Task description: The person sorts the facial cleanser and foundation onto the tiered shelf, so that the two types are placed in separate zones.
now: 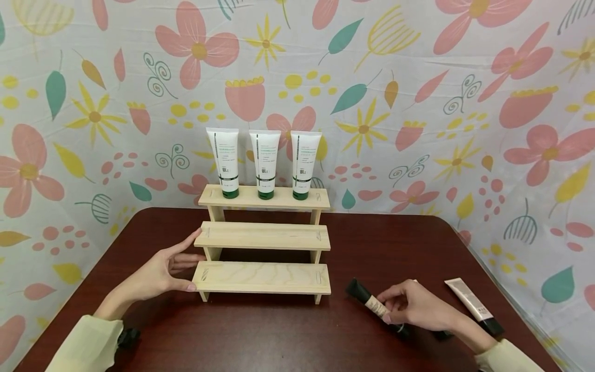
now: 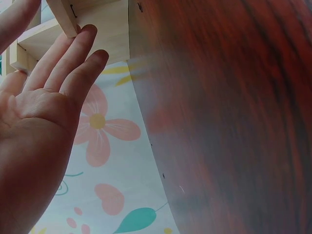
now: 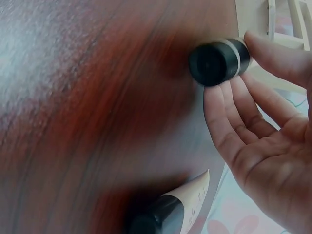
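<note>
A three-tier wooden display rack (image 1: 262, 235) stands on the table. My left hand (image 1: 158, 271) touches its left side with mostly straight fingers, the thumb at the lowest tier; in the left wrist view, the fingertips meet the wood. Right of the rack, my right hand (image 1: 420, 305) pinches a dark cosmetic tube (image 1: 375, 306) with a beige label between thumb and fingers. The tube is tilted, and its round black cap (image 3: 209, 64) faces the right wrist camera. Several white tubes with green caps, such as the middle one (image 1: 266, 163), stand on the top tier.
A pale pink tube (image 1: 469, 298) with a black cap lies at the table's right. Another black-capped tube (image 1: 442, 335) is mostly hidden under my right hand. A floral cloth (image 1: 358, 82) hangs behind the dark brown table (image 1: 260, 336).
</note>
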`<action>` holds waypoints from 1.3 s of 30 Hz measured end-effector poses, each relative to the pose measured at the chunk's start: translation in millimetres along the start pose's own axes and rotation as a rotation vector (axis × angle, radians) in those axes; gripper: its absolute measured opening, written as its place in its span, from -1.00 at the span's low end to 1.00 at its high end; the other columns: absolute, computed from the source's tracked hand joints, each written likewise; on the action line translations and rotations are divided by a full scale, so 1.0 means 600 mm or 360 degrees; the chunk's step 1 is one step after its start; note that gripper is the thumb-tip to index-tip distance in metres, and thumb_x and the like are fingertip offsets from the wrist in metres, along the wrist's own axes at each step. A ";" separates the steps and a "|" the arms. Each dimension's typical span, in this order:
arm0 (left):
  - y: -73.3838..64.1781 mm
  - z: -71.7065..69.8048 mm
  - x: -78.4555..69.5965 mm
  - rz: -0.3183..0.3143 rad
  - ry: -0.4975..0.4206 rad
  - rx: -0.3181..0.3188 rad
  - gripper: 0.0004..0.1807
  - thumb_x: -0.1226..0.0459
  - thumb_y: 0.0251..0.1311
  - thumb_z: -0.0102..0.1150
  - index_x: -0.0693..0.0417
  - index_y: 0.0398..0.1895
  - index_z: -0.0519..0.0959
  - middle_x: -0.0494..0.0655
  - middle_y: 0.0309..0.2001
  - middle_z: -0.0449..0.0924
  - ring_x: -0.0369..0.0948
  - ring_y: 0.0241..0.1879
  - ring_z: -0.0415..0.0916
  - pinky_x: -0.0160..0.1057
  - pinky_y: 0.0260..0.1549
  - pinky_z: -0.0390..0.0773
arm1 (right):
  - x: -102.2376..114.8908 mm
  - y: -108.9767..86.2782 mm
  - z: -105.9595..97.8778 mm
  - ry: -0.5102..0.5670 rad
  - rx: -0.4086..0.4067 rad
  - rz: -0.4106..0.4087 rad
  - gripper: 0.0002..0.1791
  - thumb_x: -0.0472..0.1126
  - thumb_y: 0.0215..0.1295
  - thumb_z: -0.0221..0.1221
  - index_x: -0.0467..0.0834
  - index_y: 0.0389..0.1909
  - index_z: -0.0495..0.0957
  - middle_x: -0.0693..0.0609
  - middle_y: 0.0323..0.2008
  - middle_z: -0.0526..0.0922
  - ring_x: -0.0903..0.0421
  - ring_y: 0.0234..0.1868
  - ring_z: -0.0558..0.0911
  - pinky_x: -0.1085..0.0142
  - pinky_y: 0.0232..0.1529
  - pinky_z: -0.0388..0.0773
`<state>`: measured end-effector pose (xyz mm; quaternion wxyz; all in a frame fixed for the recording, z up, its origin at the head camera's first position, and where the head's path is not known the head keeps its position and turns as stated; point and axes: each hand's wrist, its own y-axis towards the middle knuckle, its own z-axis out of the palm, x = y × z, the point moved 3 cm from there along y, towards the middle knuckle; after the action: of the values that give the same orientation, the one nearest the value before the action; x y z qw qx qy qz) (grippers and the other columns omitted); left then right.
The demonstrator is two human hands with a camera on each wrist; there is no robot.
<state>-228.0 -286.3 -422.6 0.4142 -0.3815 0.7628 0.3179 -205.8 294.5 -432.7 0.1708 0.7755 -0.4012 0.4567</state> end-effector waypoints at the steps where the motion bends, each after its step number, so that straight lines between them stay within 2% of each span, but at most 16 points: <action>1: 0.000 0.000 0.000 0.0000 -0.0003 -0.0001 0.35 0.37 0.03 0.65 -0.10 0.76 -0.11 0.34 0.29 0.55 0.15 0.25 0.56 -0.01 0.11 0.64 | 0.001 0.000 -0.001 -0.0013 -0.0006 -0.0017 -0.63 -0.29 0.32 0.43 -0.41 0.06 0.69 -0.02 -0.30 0.70 0.16 -0.32 0.67 0.29 -0.33 0.66; 6: 0.001 0.000 0.001 0.0003 -0.0031 0.0001 0.35 0.39 0.02 0.65 -0.09 0.76 -0.11 0.39 0.33 0.49 0.10 0.26 0.56 0.00 0.10 0.64 | 0.007 0.000 -0.001 -0.0055 -0.0042 -0.0088 -0.73 -0.30 0.36 0.40 -0.30 0.03 0.73 0.02 -0.25 0.70 0.13 -0.30 0.66 0.27 -0.29 0.65; 9: 0.001 0.000 0.000 0.0006 -0.0037 0.0004 0.35 0.39 0.02 0.64 -0.09 0.76 -0.12 0.41 0.35 0.46 0.07 0.26 0.56 0.01 0.11 0.64 | 0.012 0.000 -0.002 -0.0059 -0.0115 -0.0086 -0.74 -0.29 0.35 0.42 -0.25 0.02 0.74 0.02 -0.27 0.71 0.11 -0.30 0.66 0.25 -0.29 0.64; 16: 0.001 -0.001 0.001 0.0006 -0.0022 0.0006 0.35 0.38 0.03 0.65 -0.09 0.76 -0.12 0.37 0.33 0.50 0.05 0.26 0.57 -0.01 0.11 0.63 | 0.030 0.006 0.001 -0.0056 -0.0332 -0.0057 -0.68 -0.27 0.31 0.45 -0.31 0.03 0.72 0.00 -0.30 0.74 0.10 -0.32 0.69 0.26 -0.34 0.66; 21: 0.000 0.000 0.001 0.0008 -0.0013 0.0003 0.35 0.38 0.02 0.65 -0.10 0.76 -0.12 0.36 0.33 0.50 0.05 0.26 0.57 0.01 0.12 0.63 | 0.044 0.011 0.005 -0.0039 -0.0435 -0.0050 -0.64 -0.23 0.33 0.45 -0.31 0.07 0.71 0.01 -0.25 0.78 0.08 -0.27 0.73 0.25 -0.28 0.69; 26: 0.000 0.001 0.000 0.0013 -0.0013 -0.0001 0.35 0.38 0.02 0.65 -0.10 0.76 -0.11 0.37 0.34 0.49 0.02 0.26 0.58 -0.04 0.13 0.63 | 0.060 0.020 0.011 -0.0069 -0.0552 -0.0075 -0.71 -0.20 0.27 0.50 -0.16 -0.01 0.78 0.07 -0.20 0.81 0.10 -0.18 0.75 0.23 -0.22 0.70; 31: 0.000 0.001 -0.001 0.0014 -0.0017 -0.0004 0.35 0.38 0.02 0.65 -0.09 0.76 -0.11 0.38 0.33 0.49 -0.02 0.25 0.59 -0.05 0.13 0.63 | 0.078 0.031 0.015 -0.0080 -0.0662 -0.0033 -0.74 -0.16 0.18 0.55 -0.03 -0.10 0.82 0.12 -0.22 0.82 0.11 -0.11 0.75 0.25 -0.16 0.67; 34: -0.001 0.001 -0.001 0.0012 -0.0017 -0.0004 0.35 0.38 0.02 0.65 -0.09 0.76 -0.11 0.37 0.33 0.50 -0.06 0.25 0.59 -0.04 0.13 0.63 | 0.087 0.037 0.017 -0.0080 -0.0726 0.0006 -0.74 -0.15 0.13 0.59 0.00 -0.14 0.84 0.15 -0.24 0.82 0.13 -0.11 0.75 0.28 -0.13 0.65; 39: -0.001 0.001 -0.001 0.0006 -0.0014 -0.0003 0.35 0.37 0.03 0.65 -0.10 0.76 -0.12 0.36 0.33 0.50 -0.11 0.25 0.59 -0.04 0.13 0.62 | 0.102 0.049 0.020 -0.0042 -0.0804 -0.0009 -0.71 -0.18 0.07 0.61 -0.06 -0.16 0.85 0.11 -0.25 0.83 0.12 -0.15 0.76 0.30 -0.19 0.66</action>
<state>-227.2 -286.2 -422.7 0.4166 -0.3791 0.7614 0.3209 -206.0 240.3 -390.1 0.3552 0.7152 -0.5026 0.3313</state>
